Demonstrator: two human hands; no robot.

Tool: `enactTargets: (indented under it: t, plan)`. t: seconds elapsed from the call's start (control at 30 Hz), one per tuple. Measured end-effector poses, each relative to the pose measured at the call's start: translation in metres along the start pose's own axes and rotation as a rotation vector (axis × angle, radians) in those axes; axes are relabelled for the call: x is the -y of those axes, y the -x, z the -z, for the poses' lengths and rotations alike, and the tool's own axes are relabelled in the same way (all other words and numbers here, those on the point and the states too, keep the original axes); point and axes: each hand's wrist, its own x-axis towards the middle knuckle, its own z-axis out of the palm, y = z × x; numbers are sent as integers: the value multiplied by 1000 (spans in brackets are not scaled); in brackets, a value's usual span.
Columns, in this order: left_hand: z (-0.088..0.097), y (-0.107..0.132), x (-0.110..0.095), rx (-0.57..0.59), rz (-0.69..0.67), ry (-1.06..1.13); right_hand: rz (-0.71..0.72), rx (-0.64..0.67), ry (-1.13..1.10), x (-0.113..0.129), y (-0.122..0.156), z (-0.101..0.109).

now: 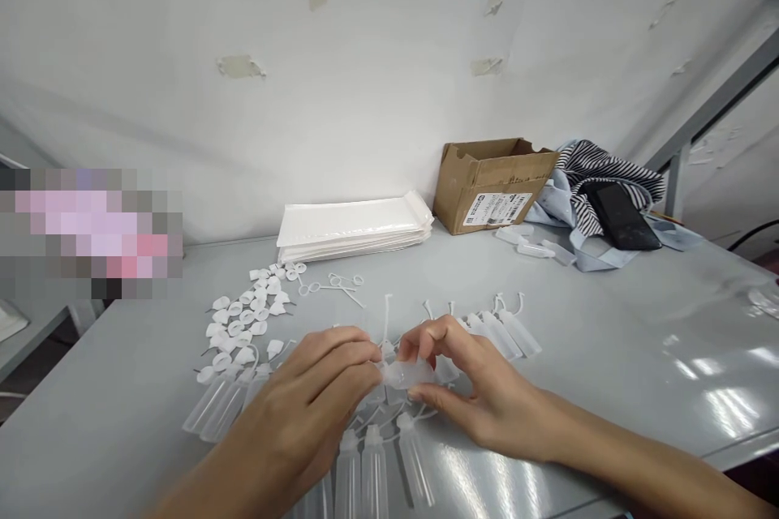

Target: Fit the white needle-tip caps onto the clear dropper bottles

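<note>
Between my two hands a translucent plastic squeeze bottle (409, 374) lies sideways above the table. My right hand (480, 377) pinches its body between thumb and fingers. My left hand (322, 389) is closed at the bottle's left end, and its fingertips hide the neck and whatever sits on it. Just below are several more bottles (374, 470), standing out toward me with thin strap loops at their necks. Another row of bottles (514, 332) lies beyond my right hand. Left of my left hand are more bottles (213, 405) and many white caps (247, 316), some with thin needle tips.
White padded envelopes (353, 223) are stacked against the wall. Beside them stands an open cardboard box (496, 186). Some clear plastic pieces (535, 248), a black phone (621, 215) and striped cloth (600, 166) lie at the back right. Loose ring straps (332, 288) lie near the caps.
</note>
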Motion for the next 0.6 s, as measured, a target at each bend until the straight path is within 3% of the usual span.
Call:
enactTargets:
  t: [0.27, 0.43, 0.6]
  plan:
    - [3, -2, -5, 9, 49, 109, 20, -10, 1, 1, 0, -2]
    - [0, -4, -7, -52, 75, 174, 41, -13, -34, 1, 1, -4]
    - [-3, -3, -8, -58, 204, 255, 84, -24, -32, 1, 1, -4]
